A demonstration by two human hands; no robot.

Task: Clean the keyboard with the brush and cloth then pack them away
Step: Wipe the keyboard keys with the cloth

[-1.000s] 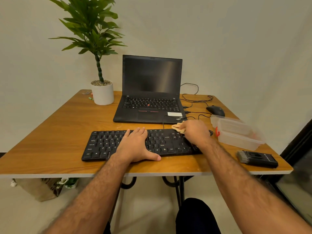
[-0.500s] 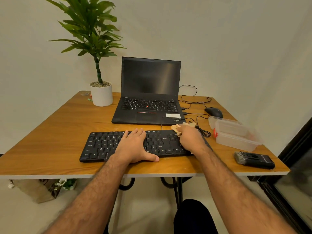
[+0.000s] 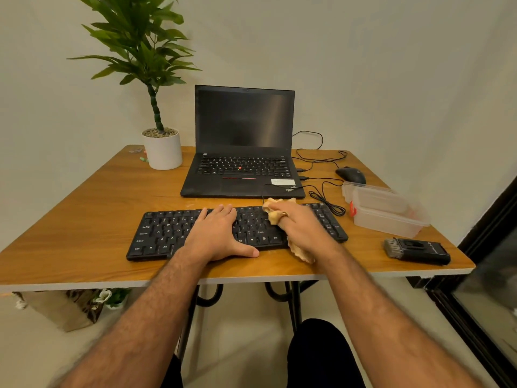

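Note:
A black keyboard (image 3: pixel 162 233) lies near the front edge of the wooden table (image 3: pixel 84 214). My left hand (image 3: pixel 216 236) rests flat on its middle keys, fingers straight, thumb out on the table. My right hand (image 3: pixel 303 228) grips a beige cloth (image 3: pixel 272 212) and presses it on the keyboard's right half; cloth shows beyond the fingers and below the wrist. A black brush (image 3: pixel 416 251) with grey bristles lies on the table at the right front. A clear plastic container (image 3: pixel 389 217) with its lid behind it stands to the right of the keyboard.
An open black laptop (image 3: pixel 243 141) stands behind the keyboard. A potted plant (image 3: pixel 162 148) is at the back left, a black mouse (image 3: pixel 351 175) and loose cables (image 3: pixel 321 191) at the back right. A dark glass door edge runs down the right side.
My right hand has slid the cloth leftward along the keyboard, from its right end toward the middle. My left hand has stayed flat on the keys.

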